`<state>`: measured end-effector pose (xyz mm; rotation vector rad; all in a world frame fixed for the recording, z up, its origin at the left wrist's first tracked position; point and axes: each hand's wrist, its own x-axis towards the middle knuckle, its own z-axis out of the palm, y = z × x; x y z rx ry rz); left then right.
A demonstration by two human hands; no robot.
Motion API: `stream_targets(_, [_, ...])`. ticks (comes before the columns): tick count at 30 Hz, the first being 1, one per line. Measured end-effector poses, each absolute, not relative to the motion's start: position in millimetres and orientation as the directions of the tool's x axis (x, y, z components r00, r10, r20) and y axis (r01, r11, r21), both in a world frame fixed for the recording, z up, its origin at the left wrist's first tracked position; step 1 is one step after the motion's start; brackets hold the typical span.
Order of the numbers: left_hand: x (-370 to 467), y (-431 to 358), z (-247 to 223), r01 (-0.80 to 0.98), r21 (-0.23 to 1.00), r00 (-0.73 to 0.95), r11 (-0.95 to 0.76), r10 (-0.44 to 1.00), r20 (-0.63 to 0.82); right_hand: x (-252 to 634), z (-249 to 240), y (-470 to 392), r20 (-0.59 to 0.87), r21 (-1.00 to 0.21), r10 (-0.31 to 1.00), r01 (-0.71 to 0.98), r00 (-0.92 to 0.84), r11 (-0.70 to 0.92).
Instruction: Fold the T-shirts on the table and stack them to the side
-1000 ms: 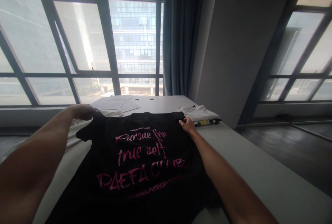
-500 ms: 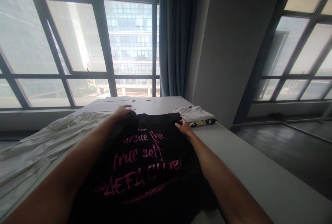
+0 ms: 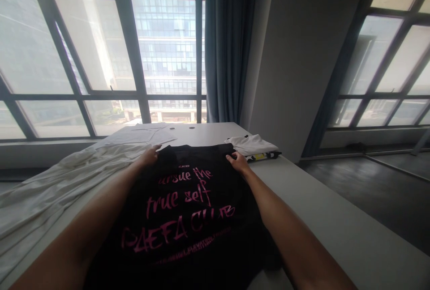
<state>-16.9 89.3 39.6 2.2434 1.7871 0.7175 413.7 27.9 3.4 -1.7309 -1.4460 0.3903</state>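
A black shirt [image 3: 188, 200] with pink lettering lies spread over the white table, its far edge near the table's middle. At that edge's right corner, my right hand [image 3: 237, 162] is closed on the fabric, thumb on top. My left hand [image 3: 150, 155] is at the far left corner of the shirt, its fingers mostly hidden or dark, so its hold on the cloth is hard to make out. Just beyond my right hand sits a folded white garment [image 3: 253, 144] on top of a patterned black, white and yellow one [image 3: 262, 156].
Rumpled white cloth [image 3: 67, 178] covers the left side of the table [image 3: 336, 218], with flat white sheets [image 3: 148, 134] behind it. Windows, a blue curtain [image 3: 225, 48] and a grey pillar [image 3: 289, 57] stand beyond the table.
My left hand has come down and slightly left, and the shirt's far left corner now lies flatter. My right hand has hardly moved.
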Motion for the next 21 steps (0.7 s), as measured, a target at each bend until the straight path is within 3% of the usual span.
stream_targets(6, [-31.8, 92.6, 33.4, 0.968, 0.206, 0.101, -0.146, 0.972, 0.213, 413.5, 3.7, 26.5, 0.261, -0.711, 0.929, 0.703, 0.261, 0.003])
stream_targets(11, [-27.6, 102.4, 31.8, 0.977, 0.094, 0.171, -0.190, 0.969, 0.180, 413.8, 3.5, 25.6, 0.258, -0.689, 0.934, 0.725, 0.248, -0.002])
stream_targets(13, [-23.8, 107.4, 35.7, 0.970, 0.141, 0.169, -0.200, 0.963, 0.209, 413.8, 3.4, 25.3, 0.257, -0.679, 0.937, 0.734, 0.238, 0.000])
stream_targets(17, [-11.6, 118.5, 46.2, 0.909, 0.350, 0.128, -0.224, 0.952, 0.277, 414.0, 2.7, 25.5, 0.257, -0.679, 0.938, 0.734, 0.234, 0.003])
stream_targets(21, [0.0, 127.4, 53.0, 0.892, 0.369, 0.152, -0.261, 0.942, 0.298, 415.1, 0.6, 26.7, 0.274, -0.683, 0.933, 0.730, 0.232, 0.018])
